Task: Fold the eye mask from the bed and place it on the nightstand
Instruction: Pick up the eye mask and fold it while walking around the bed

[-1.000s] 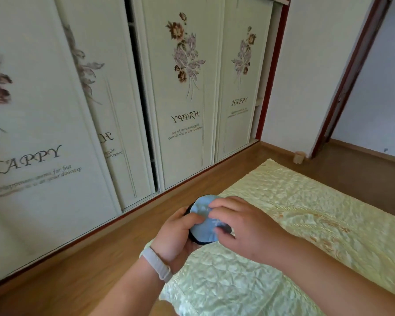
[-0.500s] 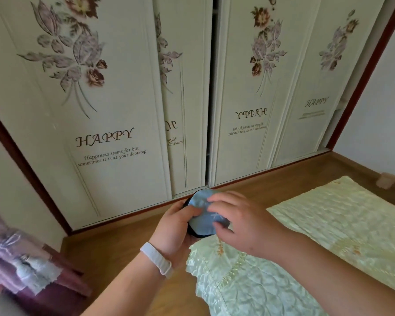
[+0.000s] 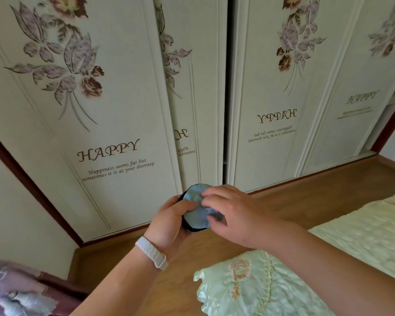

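The eye mask (image 3: 194, 209) is a light blue satin pad with a black edge, folded into a rounded bundle. I hold it in front of me above the wooden floor, between both hands. My left hand (image 3: 169, 222) cups it from the left and underneath, with a white band on the wrist. My right hand (image 3: 233, 213) presses on it from the right, fingers over its top face. The bed (image 3: 356, 238) with a pale green quilted cover lies at the right. At the bottom left corner a dark red piece of furniture (image 3: 55, 290) shows, partly under purple cloth.
White sliding wardrobe doors (image 3: 123, 110) with flower prints and the word HAPPY fill the view ahead, with a dark gap between two panels. A strip of wooden floor (image 3: 114, 261) runs between wardrobe and bed. Purple lace fabric (image 3: 12, 293) lies at the bottom left.
The view has swung left along the wardrobe, away from the doorway. The bed has slid to the right and the dark red furniture with purple cloth has come into view. Both hands keep hold of the mask.
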The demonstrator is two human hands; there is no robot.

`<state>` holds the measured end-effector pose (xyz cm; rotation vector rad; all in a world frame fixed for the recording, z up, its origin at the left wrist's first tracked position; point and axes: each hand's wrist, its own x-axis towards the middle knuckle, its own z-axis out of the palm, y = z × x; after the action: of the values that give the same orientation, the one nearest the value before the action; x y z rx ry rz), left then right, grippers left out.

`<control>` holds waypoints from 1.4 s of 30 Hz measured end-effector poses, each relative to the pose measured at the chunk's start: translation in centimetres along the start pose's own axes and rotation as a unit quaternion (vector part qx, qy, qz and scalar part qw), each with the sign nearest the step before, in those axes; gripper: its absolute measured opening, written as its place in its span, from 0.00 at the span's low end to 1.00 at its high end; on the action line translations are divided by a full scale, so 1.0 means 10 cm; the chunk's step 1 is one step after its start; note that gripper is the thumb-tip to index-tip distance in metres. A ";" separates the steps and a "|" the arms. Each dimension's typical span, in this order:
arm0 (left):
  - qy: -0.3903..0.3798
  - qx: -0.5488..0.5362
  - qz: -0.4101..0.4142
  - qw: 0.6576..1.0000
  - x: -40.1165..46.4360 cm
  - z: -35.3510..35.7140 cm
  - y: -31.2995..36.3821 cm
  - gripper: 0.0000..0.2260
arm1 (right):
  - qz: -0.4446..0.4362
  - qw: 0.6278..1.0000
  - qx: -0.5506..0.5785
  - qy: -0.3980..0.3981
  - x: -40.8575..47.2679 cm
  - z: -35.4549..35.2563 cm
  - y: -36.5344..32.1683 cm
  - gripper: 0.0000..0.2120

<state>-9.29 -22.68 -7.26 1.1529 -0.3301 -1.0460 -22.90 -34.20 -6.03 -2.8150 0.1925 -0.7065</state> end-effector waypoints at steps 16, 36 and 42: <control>0.001 -0.018 -0.002 1.000 1.71 -1.07 0.91 0.15 | 0.014 1.000 -0.006 -0.022 1.93 0.92 0.59 0.13; -0.134 0.001 -0.078 0.988 3.98 -1.40 1.82 0.17 | 0.191 0.978 -0.085 0.006 3.56 1.45 1.50 0.15; -0.172 0.022 -0.099 0.980 4.71 -0.87 1.72 0.16 | 0.234 0.968 -0.085 0.020 3.57 1.36 2.29 0.15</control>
<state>29.68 -55.33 -9.16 1.0561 -0.5205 -1.4242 13.25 -60.21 -7.50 -2.7426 0.9275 -0.6556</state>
